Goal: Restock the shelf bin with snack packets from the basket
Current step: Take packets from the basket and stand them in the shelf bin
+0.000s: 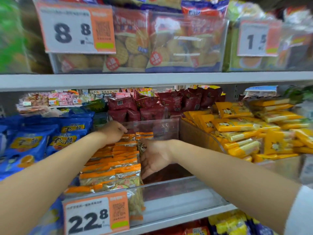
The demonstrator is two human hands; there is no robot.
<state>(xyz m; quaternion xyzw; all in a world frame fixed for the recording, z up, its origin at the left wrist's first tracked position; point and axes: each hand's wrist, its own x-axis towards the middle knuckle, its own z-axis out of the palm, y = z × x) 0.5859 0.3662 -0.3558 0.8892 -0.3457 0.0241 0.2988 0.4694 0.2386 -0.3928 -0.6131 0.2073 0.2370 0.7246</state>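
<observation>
Head view: blue bags [33,141], yellow packets [245,133] flank clear bin [177,189].

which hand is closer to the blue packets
Left. The left hand is at the far end of the orange packets, right beside the blue packets; the right hand lies beyond that row, on its far side.
</observation>
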